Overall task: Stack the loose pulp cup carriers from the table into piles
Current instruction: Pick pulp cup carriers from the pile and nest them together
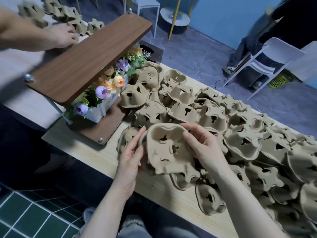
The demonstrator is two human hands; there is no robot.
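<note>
Between both hands I hold a brown pulp cup carrier (167, 148), its hollow side facing me, just above the table's near edge. My left hand (131, 157) grips its left rim, with the fingers reaching behind it. My right hand (201, 145) pinches its right rim, thumb on the inside. A second carrier seems to sit behind the held one on the left. Several loose carriers (240, 127) lie jumbled over the light wooden table (173, 200), spreading to the right.
A two-tier wooden shelf (85, 60) with a box of artificial flowers (106, 86) stands at the table's left end. Another person's hand (63, 36) handles carriers (66, 16) on a far-left table. White chairs (267, 59) stand on the grey floor beyond.
</note>
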